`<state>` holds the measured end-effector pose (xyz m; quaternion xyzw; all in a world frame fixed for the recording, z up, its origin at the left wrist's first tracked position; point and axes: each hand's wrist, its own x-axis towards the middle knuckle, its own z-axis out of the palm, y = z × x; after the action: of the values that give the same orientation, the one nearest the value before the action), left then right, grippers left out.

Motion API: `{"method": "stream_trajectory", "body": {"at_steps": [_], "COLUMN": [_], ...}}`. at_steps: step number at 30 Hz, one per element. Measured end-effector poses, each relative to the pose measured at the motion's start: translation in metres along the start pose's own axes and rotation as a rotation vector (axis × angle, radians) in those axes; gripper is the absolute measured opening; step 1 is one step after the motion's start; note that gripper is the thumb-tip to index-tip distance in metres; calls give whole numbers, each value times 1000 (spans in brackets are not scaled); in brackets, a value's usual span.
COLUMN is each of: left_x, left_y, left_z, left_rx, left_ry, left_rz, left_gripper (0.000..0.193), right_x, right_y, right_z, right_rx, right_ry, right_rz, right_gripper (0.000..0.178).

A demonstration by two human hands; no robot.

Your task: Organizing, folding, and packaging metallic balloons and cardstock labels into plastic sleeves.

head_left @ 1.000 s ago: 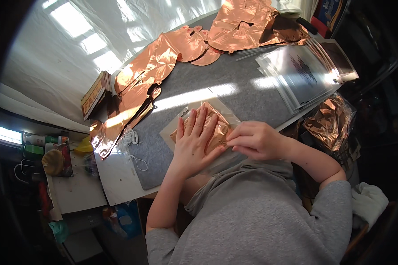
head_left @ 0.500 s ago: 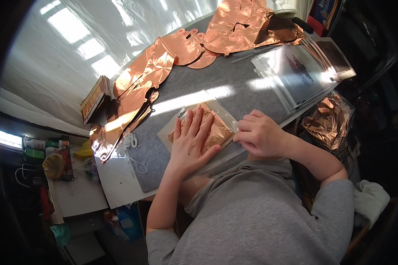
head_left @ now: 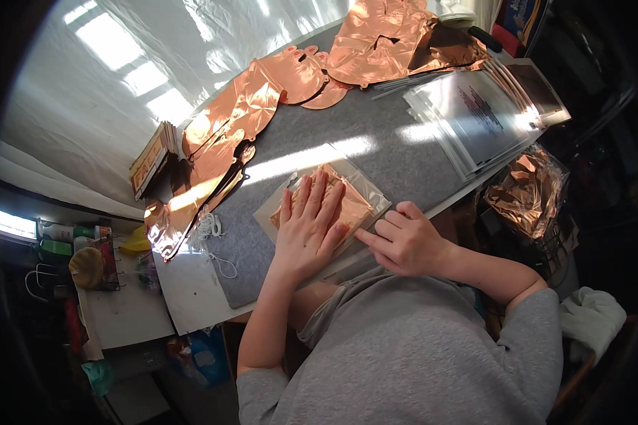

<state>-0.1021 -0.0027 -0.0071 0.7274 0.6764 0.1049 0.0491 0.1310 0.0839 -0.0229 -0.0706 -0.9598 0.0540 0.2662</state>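
Observation:
A clear plastic bag point(head_left: 264, 214) lies turned like a diamond on the grey mat, with a folded piece of copper-coloured foil point(head_left: 356, 200) inside. My left hand point(head_left: 307, 230) rests flat on the bag, fingers spread over the foil. At the bag's lower right edge is my right hand point(head_left: 407, 244). One of its fingers points to the edge and touches it close to my left thumb, while the others are curled in. What lies under the right fingers is partly hidden.
Large copper foil balloons point(head_left: 241, 106) line the mat's far and left sides. A stack of clear bags point(head_left: 446, 117) lies at the right. White string point(head_left: 209, 227) and a stack of printed cards point(head_left: 154, 159) are at the left. Crumpled foil in plastic point(head_left: 524, 191) hangs off the right edge.
My right hand has slid from the bag's right corner down along its lower right edge, toward my left thumb. The left hand stays flat on the bag.

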Motion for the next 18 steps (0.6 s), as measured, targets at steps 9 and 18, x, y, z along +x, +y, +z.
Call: {"method": "stream_trajectory", "body": {"at_steps": [9, 18], "left_x": [-1, 0], "left_y": [1, 4], "left_z": [1, -3], "left_rx": [41, 35], "left_ry": [-2, 10], "left_rz": [0, 5], "left_gripper": [66, 62], "right_x": [0, -9], "right_y": [1, 25], "right_z": [-6, -26], "right_rx": [-85, 111], "right_ry": [67, 134], "right_rz": [177, 157], "right_gripper": [31, 16]}}
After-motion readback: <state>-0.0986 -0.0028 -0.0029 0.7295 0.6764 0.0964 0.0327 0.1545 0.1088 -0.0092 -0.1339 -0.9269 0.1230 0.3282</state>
